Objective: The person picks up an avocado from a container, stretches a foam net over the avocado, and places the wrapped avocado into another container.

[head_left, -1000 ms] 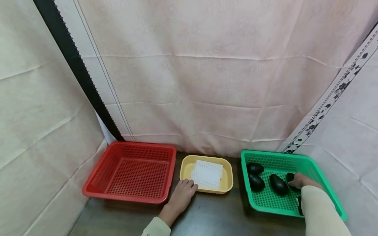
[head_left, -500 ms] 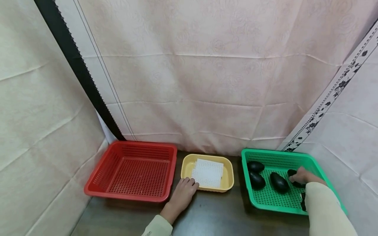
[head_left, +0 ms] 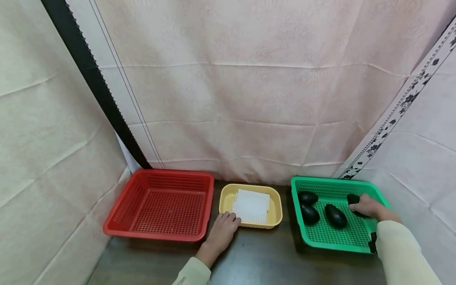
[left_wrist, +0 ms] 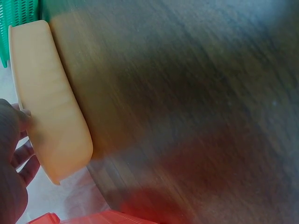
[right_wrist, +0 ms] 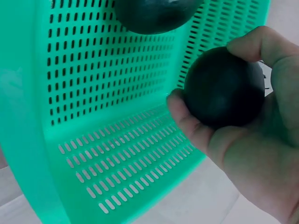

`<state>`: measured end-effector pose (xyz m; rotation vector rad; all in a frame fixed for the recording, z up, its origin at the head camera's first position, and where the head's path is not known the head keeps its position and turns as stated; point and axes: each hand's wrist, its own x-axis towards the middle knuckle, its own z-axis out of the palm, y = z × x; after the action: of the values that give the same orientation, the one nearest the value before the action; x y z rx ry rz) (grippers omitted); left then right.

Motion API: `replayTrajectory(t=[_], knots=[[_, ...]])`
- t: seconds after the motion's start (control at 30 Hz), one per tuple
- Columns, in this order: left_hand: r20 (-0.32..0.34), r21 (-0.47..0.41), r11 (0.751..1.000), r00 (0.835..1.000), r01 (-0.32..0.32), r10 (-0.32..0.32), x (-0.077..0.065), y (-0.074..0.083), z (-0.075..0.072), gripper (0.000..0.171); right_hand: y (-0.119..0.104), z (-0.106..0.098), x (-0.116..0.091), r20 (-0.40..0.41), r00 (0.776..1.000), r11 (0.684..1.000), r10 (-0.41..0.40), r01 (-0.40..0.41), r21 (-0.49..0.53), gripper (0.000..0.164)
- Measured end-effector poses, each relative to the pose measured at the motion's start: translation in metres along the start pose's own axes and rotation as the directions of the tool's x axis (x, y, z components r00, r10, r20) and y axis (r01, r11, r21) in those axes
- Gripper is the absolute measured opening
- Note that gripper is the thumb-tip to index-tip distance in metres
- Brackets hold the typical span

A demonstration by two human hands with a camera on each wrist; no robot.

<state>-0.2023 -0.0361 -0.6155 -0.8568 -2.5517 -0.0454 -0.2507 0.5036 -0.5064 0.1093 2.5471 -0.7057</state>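
My right hand (head_left: 370, 206) grips a dark, glossy eggplant (right_wrist: 224, 88) over the right part of the green basket (head_left: 342, 246). In the right wrist view, thumb and fingers wrap around its sides, with its rounded end toward the camera. Another eggplant (head_left: 336, 216) lies in the middle of the basket, and two eggplants (head_left: 309, 214) rest against its left wall. My left hand (head_left: 223, 233) holds the near left rim of the small yellow tray (head_left: 276, 211); a fingertip presses its outer wall in the left wrist view. White perforated sheets (head_left: 251, 206) lie in that tray.
At the left stands a red basket (head_left: 167, 208) with slotted walls and nothing in it. All three containers line up on a dark wooden table (head_left: 256, 257), close to the pale cloth (head_left: 249, 95) behind. More cloth hangs on both sides.
My right hand, with the eggplant in its grip, has moved slightly up and away from the other eggplants. The left hand stays on the yellow tray. The head view has shifted a little.
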Motion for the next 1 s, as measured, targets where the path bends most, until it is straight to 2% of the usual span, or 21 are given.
replayTrajectory(t=[0.13, 0.27, 0.43, 0.67, 0.83, 1.0], knots=[[-0.001, 0.000, 1.000, 1.000, -0.003, 0.003, 0.001, 0.000, 0.001, 0.013, -0.002, 0.002, -0.005, -0.076, 0.994, 0.997, -0.080, 0.079, -0.022, 0.087], [0.015, -0.007, 1.000, 1.000, 0.000, 0.000, 0.001, 0.000, 0.000, 0.013, -0.008, 0.006, -0.011, -0.160, 0.975, 0.988, -0.155, 0.150, -0.047, 0.075], [0.035, -0.012, 1.000, 0.999, 0.012, -0.012, 0.002, 0.000, -0.002, 0.014, -0.020, 0.013, -0.018, -0.226, 0.948, 0.975, -0.223, 0.218, -0.047, 0.069], [0.072, -0.021, 1.000, 0.997, 0.024, -0.022, 0.003, -0.001, -0.006, 0.016, -0.047, 0.024, -0.034, -0.272, 0.919, 0.959, -0.284, 0.274, -0.076, 0.078], [0.068, -0.015, 1.000, 0.997, 0.022, -0.021, 0.003, -0.002, -0.005, 0.016, -0.065, 0.037, -0.045, -0.305, 0.901, 0.951, -0.307, 0.302, -0.065, 0.083], [0.070, -0.016, 1.000, 0.997, 0.019, -0.018, 0.002, -0.001, -0.004, 0.016, -0.084, 0.053, -0.055, -0.342, 0.875, 0.937, -0.342, 0.345, -0.054, 0.081]])
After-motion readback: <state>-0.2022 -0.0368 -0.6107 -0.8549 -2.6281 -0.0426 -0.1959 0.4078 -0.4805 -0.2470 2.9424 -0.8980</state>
